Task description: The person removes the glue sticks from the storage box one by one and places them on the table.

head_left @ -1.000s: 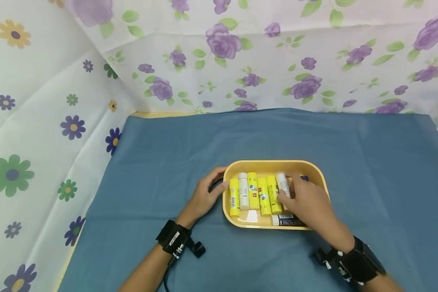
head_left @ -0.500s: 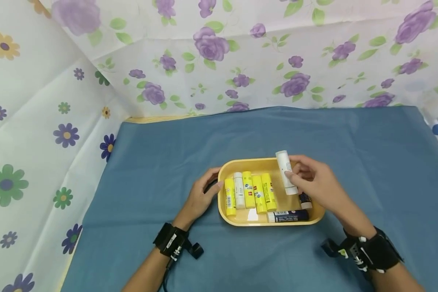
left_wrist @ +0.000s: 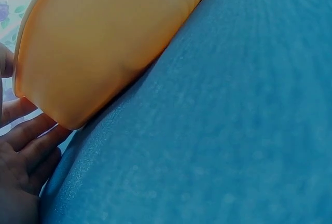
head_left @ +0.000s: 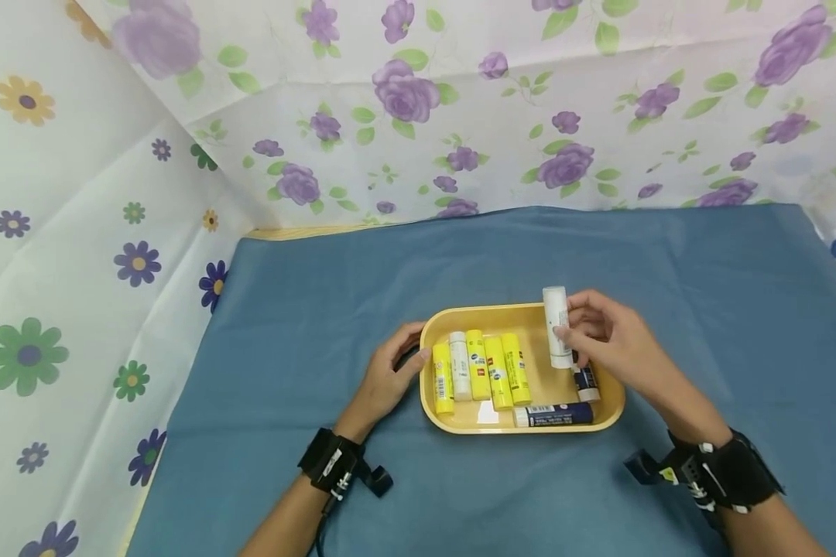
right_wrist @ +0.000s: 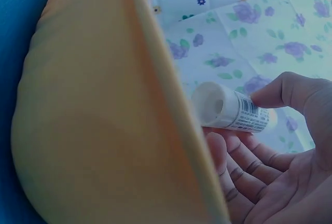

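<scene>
Right hand [head_left: 609, 340] — raised, white stick [head_left: 556, 326] pinched

I count one yellow tray [head_left: 522, 313] on the blue surface [head_left: 320, 309]. Lying in it are four yellow glue sticks [head_left: 443, 379] in a row, with one white glue stick [head_left: 460, 367] among them as second from the left, so five in that row. Two dark blue glue sticks [head_left: 553, 415] also lie in the tray. One more white stick [head_left: 557, 328] is up in my right hand [head_left: 616, 344]. That makes eight sticks. I see two hands, each with one black wrist strap [head_left: 330, 462].
</scene>
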Demonstrator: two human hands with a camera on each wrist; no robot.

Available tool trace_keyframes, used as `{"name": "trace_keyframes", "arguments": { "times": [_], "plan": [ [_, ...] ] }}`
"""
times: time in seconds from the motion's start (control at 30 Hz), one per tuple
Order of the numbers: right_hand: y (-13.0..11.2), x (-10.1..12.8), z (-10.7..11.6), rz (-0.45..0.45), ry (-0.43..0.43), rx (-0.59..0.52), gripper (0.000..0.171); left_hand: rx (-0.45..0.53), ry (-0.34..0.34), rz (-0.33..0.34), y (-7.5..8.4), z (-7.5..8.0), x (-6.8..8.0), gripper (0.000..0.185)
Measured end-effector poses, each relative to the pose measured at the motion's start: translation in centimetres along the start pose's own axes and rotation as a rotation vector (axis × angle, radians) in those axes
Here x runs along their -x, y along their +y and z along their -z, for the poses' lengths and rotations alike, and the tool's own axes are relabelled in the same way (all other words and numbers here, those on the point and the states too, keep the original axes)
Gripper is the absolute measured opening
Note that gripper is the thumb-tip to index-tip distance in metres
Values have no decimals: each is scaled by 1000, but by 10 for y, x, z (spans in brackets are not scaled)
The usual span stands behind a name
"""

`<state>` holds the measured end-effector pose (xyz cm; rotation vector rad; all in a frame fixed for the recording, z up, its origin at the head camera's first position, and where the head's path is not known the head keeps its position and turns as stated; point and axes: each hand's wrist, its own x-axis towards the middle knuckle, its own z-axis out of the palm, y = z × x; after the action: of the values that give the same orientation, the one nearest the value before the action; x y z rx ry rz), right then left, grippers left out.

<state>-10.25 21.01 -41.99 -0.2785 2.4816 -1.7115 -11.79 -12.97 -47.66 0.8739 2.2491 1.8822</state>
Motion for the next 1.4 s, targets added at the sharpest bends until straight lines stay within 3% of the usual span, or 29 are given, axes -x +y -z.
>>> {"name": "trace_keyframes", "arguments": {
  "times": [0.2,0.4,0.5,0.67,0.73,0.83,1.0,1.23,1.4],
  "plan": [
    [7,4,3,21,14,27,32,-5,26,7,3,-8,-2,40],
    [12,6,7,134,87,-17,32,-8,48,11,5,-14,0,39],
    [13,7,10,195,155,-70,34,-11,44,12,5,-15,3,39],
    [10,8,24,274,304,-267,37,-13,40,11,7,-14,3,39],
    [10,9,32,296,382,-284,38,-17,38,9,8,-13,0,39],
    [11,9,45,284,521,-141,40,-21,30,3,8,-12,-4,40],
    [18,6,67,142,660,101,40,-9,16,-18,8,-9,-8,40],
    [48,-1,75,-58,587,331,44,-1,29,-29,4,-7,-6,39],
    [63,-4,76,-109,541,420,49,-7,31,-3,4,-5,-2,39]
  ]
}}
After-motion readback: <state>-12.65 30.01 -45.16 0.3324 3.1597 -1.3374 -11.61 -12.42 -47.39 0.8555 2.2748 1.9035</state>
